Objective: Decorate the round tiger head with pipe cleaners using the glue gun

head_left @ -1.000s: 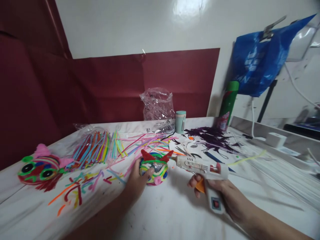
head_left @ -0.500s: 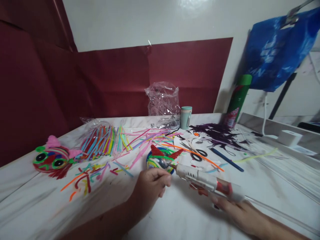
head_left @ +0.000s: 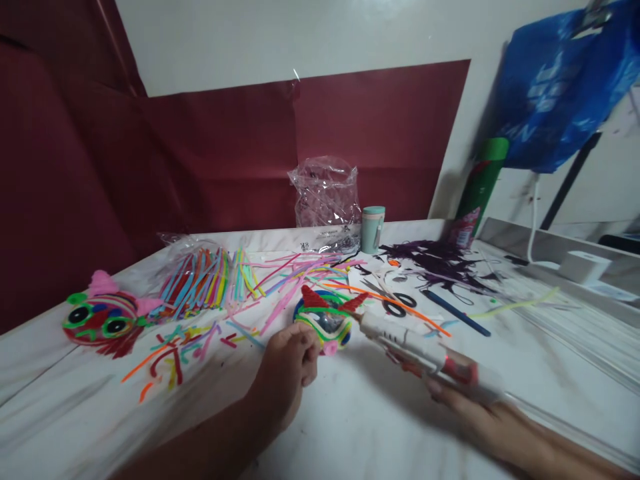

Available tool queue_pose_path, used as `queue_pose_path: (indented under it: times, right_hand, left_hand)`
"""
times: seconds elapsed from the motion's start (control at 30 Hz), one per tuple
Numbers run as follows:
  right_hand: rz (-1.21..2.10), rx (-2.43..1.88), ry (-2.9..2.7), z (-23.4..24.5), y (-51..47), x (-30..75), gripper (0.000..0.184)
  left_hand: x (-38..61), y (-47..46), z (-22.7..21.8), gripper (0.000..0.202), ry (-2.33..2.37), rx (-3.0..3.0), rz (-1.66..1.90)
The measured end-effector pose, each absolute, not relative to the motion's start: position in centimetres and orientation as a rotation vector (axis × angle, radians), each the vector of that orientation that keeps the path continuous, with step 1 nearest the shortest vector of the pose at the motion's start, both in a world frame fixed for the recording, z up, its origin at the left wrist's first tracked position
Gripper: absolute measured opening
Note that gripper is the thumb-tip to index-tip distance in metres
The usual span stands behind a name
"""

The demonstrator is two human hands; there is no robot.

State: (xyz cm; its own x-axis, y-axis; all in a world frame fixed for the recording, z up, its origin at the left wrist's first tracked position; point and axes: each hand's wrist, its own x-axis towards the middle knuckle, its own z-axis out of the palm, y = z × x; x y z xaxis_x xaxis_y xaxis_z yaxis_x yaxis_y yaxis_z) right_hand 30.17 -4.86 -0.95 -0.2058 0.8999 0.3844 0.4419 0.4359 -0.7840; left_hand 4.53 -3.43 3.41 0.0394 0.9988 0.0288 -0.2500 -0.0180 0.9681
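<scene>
My right hand (head_left: 467, 407) is wrapped round a white glue gun (head_left: 405, 340) with a clear glue stick (head_left: 565, 427) trailing from its back. The gun's nozzle points left, close to the right side of a round pipe-cleaner craft piece (head_left: 330, 321). That piece has red ear-like points, green, yellow and blue edging, a pink knob at the front and a shiny clear middle. My left hand (head_left: 293, 360) is closed at its near left edge, fingers curled together; whatever they hold is hidden. A finished-looking pipe-cleaner fish (head_left: 107, 313) with big eyes lies far left.
Cut pipe-cleaner pieces (head_left: 175, 357) lie at left, near a bag of coloured pipe cleaners (head_left: 195, 283). Black scissors (head_left: 395, 305), a dark blue stick (head_left: 457, 313) and purple strips (head_left: 435, 267) are at right. A mint-green bottle (head_left: 373, 230) stands at the back.
My left hand has moved left and slightly down, uncovering more of the craft piece's front. The glue gun's nozzle has shifted right, off the piece's middle.
</scene>
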Motion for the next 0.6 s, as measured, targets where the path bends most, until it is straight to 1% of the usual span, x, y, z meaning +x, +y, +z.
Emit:
queue_pose_path:
  times: [0.07,0.13,0.2,0.27,0.33,0.47,0.53,0.6]
  right_hand:
    - [0.740,-1.190,-1.682,-0.8,-4.7,30.5,0.039]
    - [0.838,-1.203,-1.565,-0.7,-4.6,30.7,0.042]
    - [0.910,-1.181,-1.489,-0.3,-4.6,30.8,0.046]
    - [0.956,-1.145,-1.454,0.2,-4.6,30.7,0.050]
    - [0.988,-1.130,-1.456,0.6,-4.8,30.8,0.050]
    - [1.038,-1.113,-1.459,0.1,-4.9,31.3,0.048]
    - [1.035,-1.103,-1.419,-0.3,-4.7,31.2,0.045]
    - [1.013,-1.065,-1.396,-0.1,-4.2,30.9,0.039]
  left_hand:
    - [4.0,-3.5,3.7,0.037,0.985,1.175,1.343]
    - [3.6,-3.8,4.1,0.038,1.000,1.329,1.316]
    - [3.6,-4.2,4.2,0.032,1.000,1.492,1.208]
    - [3.9,-4.6,3.9,0.021,0.980,1.612,1.082]
    - [4.5,-4.7,3.3,0.014,0.955,1.684,1.029]
    - [5.0,-4.8,2.5,0.020,0.978,1.845,1.065]
    - [4.8,-4.9,2.5,0.024,0.968,1.973,0.997]
    - [4.6,-5.1,2.6,0.033,0.945,2.127,0.920]
